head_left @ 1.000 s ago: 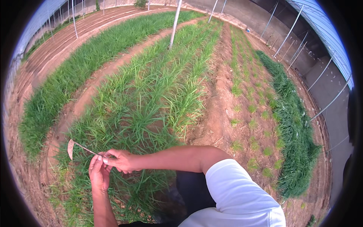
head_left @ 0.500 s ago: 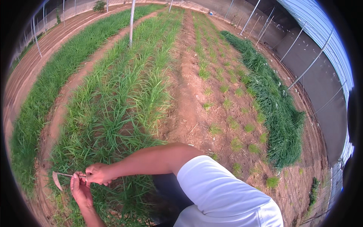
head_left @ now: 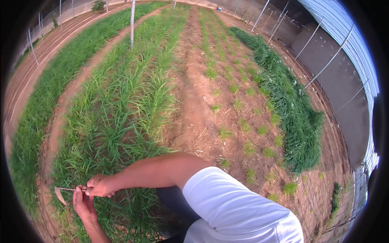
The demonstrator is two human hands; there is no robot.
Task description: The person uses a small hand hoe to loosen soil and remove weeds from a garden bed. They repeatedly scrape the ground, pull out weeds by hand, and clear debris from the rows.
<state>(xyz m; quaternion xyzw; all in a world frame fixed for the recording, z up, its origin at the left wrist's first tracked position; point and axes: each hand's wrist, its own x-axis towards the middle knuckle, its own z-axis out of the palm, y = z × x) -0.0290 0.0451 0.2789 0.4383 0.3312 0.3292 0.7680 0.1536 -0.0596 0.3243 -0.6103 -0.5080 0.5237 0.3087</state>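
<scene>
At the lower left, my right hand (head_left: 101,185) reaches across from the right and is closed around the handle end of a small sickle. The sickle's thin curved blade (head_left: 60,196) points left, out over the green leaves, on a narrow straight shaft. Just below, my left hand (head_left: 84,207) is raised, with its thumb and fingers closed on the shaft beside my right hand. Its fingertips partly cover the shaft, and most of the handle is hidden inside my right hand. Tall grass-like green plants (head_left: 117,109) stand around and beneath both hands.
A bare soil path (head_left: 190,109) runs beside the plant bed. Rows of short cut tufts (head_left: 248,148) are to its right, then a long dark green heap of leaves (head_left: 300,133). A metal pole (head_left: 132,24) rises from the bed; a grey wall (head_left: 344,97) bounds the right.
The whole view has shifted slightly, so the beds and poles appear a little further left and higher. Both hands stay together on the sickle, almost in the same place.
</scene>
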